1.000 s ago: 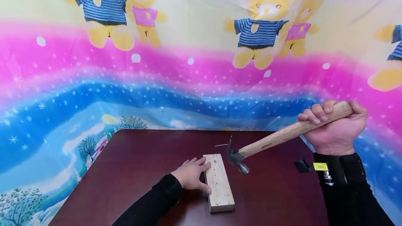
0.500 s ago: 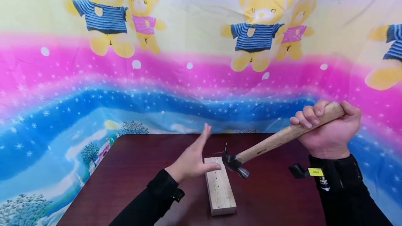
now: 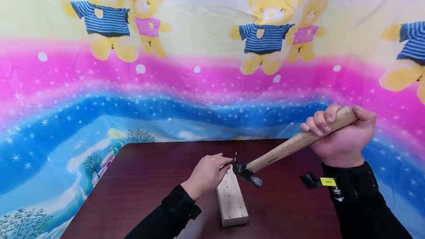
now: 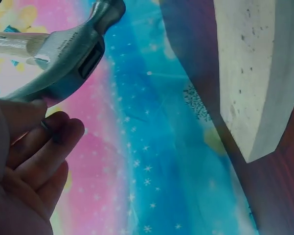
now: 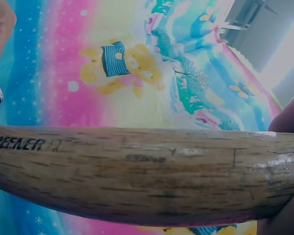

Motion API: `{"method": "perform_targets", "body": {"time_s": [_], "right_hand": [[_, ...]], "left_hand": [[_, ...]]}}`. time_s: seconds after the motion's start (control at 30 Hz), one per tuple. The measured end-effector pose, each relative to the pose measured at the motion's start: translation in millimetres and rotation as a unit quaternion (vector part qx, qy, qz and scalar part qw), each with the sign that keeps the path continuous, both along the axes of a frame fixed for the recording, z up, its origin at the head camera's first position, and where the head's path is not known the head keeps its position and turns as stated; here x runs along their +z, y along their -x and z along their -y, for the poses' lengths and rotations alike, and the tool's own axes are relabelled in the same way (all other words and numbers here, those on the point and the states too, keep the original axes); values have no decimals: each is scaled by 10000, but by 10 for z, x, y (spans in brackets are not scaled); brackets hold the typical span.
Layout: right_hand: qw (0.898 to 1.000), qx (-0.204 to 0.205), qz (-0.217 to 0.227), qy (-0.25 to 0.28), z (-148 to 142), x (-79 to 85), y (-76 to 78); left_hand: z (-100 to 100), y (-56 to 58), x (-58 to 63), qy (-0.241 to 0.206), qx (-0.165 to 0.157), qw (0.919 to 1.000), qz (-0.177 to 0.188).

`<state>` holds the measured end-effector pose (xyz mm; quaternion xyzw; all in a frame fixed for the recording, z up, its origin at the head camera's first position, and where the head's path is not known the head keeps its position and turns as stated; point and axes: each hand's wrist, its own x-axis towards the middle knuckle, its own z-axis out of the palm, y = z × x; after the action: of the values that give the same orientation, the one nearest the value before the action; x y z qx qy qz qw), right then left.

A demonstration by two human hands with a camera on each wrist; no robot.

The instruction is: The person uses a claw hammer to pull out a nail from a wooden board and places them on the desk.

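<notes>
While the left hand [image 3: 206,174] is hovering over the far end of the wooden block [image 3: 231,199], its fingertips are pinching together at the hammer's claw [image 3: 236,162], where a nail seems caught, too small to tell. Just right of them, the hammer [image 3: 265,161] is slanting up to the right hand [image 3: 340,135], which is gripping the handle's end.

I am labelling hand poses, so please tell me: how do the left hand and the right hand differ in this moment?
The right hand is raised, wrapped around the hammer handle's end; the left hand is low over the wood block, fingertips pinched at the hammer's claw. Whether it holds a nail is unclear. Both wear black sleeves.
</notes>
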<state>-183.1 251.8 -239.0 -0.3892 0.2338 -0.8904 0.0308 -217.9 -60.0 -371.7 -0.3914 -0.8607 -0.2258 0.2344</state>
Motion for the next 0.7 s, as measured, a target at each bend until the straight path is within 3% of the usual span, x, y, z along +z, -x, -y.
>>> {"method": "perform_targets", "body": {"time_s": [0.17, 0.33, 0.7], "right_hand": [[9999, 106, 63, 55, 29, -111, 1], [9997, 245, -15, 62, 88, -163, 10], [9971, -101, -520, -547, 370, 73, 3]], "left_hand": [[9, 20, -120, -210, 11, 9995, -231], [57, 38, -193, -285, 26, 9966, -778], [115, 110, -268, -241, 153, 9799, -1972]]}}
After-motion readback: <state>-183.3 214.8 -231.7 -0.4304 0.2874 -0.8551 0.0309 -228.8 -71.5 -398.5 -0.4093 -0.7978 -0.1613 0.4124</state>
